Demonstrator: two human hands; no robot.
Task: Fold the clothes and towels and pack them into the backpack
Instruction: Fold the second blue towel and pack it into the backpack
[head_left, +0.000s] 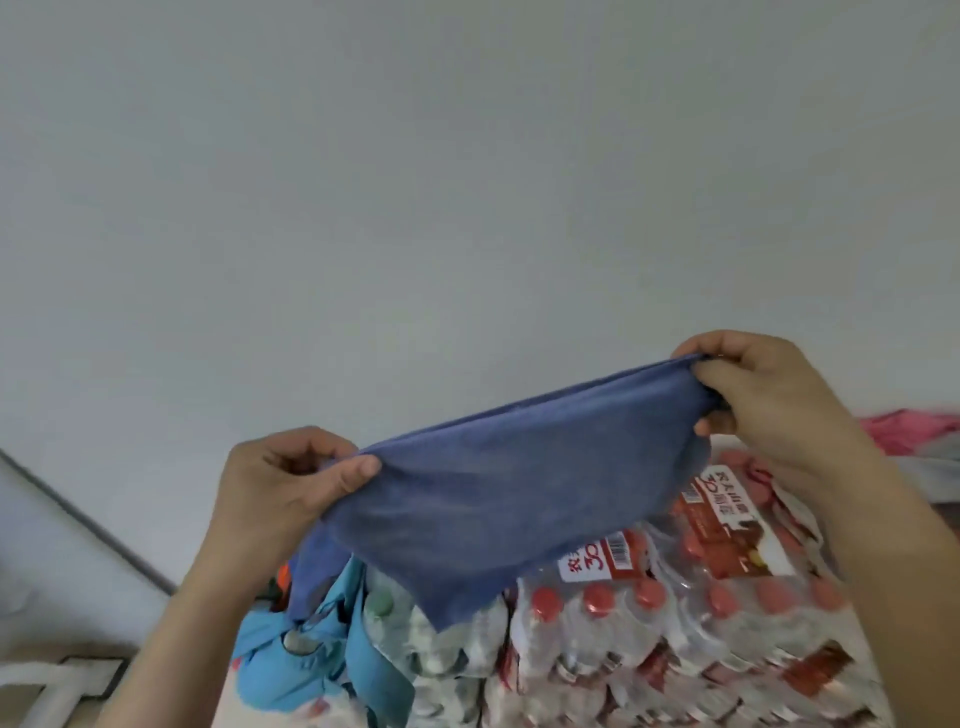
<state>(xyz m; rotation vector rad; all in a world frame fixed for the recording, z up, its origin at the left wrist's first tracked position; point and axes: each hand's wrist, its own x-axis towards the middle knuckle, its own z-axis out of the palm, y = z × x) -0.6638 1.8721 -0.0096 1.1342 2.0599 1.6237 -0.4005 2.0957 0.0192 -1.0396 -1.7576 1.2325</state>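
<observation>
Blue soft-pile cloth towel (498, 483) is held up in the air and stretched out before a plain pale grey wall (467, 182), its lower edge hanging in a point. One upper corner is pinched between the thumb and curled fingers of the left hand (280, 488), while the opposite, higher corner is bunched and gripped by the right hand (763, 400). Shrink-wrapped packs of clear plastic water bottles with red caps (675, 623) are seen beneath the towel, a crumpled light-blue fabric item (291, 660) is draped at their left side, and a pink cloth (904, 426) is glimpsed at far right
</observation>
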